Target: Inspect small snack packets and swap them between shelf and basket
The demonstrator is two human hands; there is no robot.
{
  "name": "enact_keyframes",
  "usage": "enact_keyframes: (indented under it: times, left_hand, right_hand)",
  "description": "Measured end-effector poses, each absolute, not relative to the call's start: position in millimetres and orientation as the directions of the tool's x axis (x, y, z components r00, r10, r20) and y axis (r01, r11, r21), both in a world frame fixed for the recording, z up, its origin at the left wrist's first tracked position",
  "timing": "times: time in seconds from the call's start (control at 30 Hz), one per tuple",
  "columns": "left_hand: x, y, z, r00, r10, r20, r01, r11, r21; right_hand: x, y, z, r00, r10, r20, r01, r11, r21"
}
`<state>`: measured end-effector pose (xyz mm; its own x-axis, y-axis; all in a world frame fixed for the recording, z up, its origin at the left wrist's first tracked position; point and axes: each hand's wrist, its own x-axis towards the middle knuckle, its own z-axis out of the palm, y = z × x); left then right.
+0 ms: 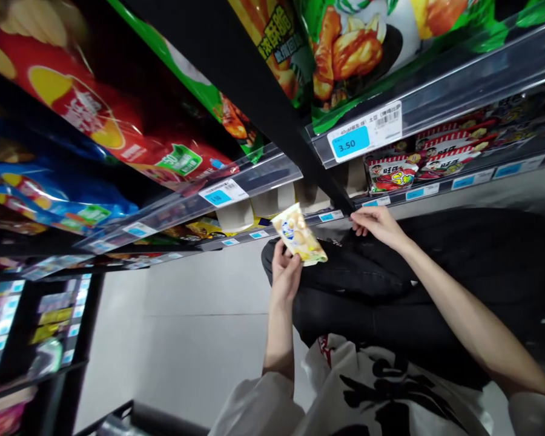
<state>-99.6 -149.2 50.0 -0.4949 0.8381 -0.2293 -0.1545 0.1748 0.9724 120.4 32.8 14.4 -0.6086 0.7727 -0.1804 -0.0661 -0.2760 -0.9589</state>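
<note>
My left hand point(285, 269) is closed on a small yellow snack packet point(298, 235), holding it by its lower edge in front of the bottom shelf. My right hand point(376, 225) is a little to the right, fingers curled and pinching the black fabric point(367, 272) that lies over my lap. Both forearms reach out from white sleeves. What lies under the fabric is hidden.
Black store shelves point(272, 121) rise on the left and above, packed with red point(95, 115), blue point(54, 194) and green point(345, 42) crisp bags. Blue price tags, one reading 3.50 point(350, 142), line the shelf edges. Pale tiled floor point(195, 327) lies below left, with another rack point(31, 327) at far left.
</note>
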Motion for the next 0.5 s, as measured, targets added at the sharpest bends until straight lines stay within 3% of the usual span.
enact_keyframes:
  times: [0.1, 0.2, 0.3, 0.4, 0.5]
  left_hand:
    - [-132.6, -172.3, 57.7, -0.598, 0.775, -0.207, -0.230, 0.082, 0.970]
    - [-169.7, -190.0, 61.3, -0.650, 0.730, -0.210, -0.309, -0.001, 0.951]
    - [-208.1, -197.1, 60.4, -0.672, 0.710, -0.210, -0.332, -0.035, 0.943]
    - [-244.5, -192.2, 55.3, -0.703, 0.670, -0.237, -0.321, -0.002, 0.947]
    - [-276.0, -174.9, 48.3, -0.732, 0.639, -0.235, -0.279, 0.032, 0.960]
  right_hand:
    - [120.5, 27.8, 11.0, -0.740, 0.656, -0.149, 0.064, -0.152, -0.986]
    - [121.2, 21.4, 4.8, -0.848, 0.509, -0.149, 0.238, 0.115, -0.964]
    - [119.6, 15.5, -5.4, -0.907, 0.254, -0.335, 0.402, 0.292, -0.868]
    - [116.0, 8.4, -12.5, -0.797, -0.052, -0.602, 0.572, 0.256, -0.779]
    - [111.7, -6.0, -11.7, -0.595, -0.364, -0.717, 0.689, 0.229, -0.688]
